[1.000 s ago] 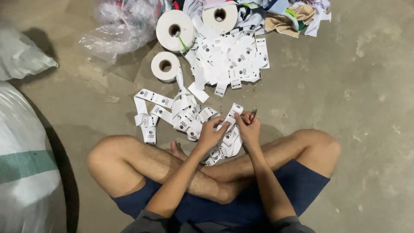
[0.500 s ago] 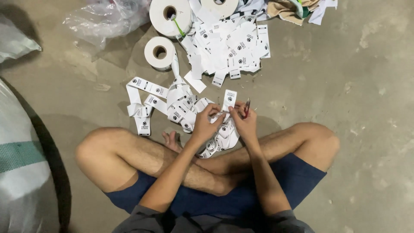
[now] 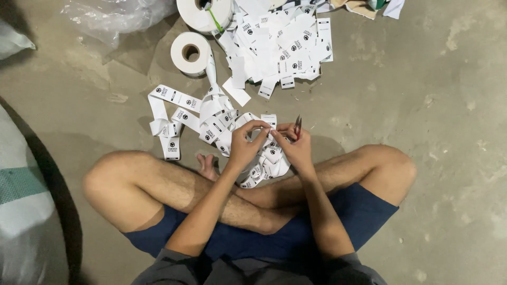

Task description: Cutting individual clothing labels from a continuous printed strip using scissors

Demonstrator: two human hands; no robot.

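Two hands meet: left hand point(image 3: 245, 141) pinches limp white label strip point(image 3: 211, 113); right hand point(image 3: 297, 150) clasps small snips point(image 3: 298, 126), blades barely discernible, over rough concrete floor point(image 3: 422, 105).

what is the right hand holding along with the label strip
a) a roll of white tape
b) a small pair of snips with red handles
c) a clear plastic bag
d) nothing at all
b: the right hand grips a small pair of snips with red handles, their tips poking up past the fingers, while both it and the left hand pinch the white label strip; the rolls and the bag lie apart on the floor.
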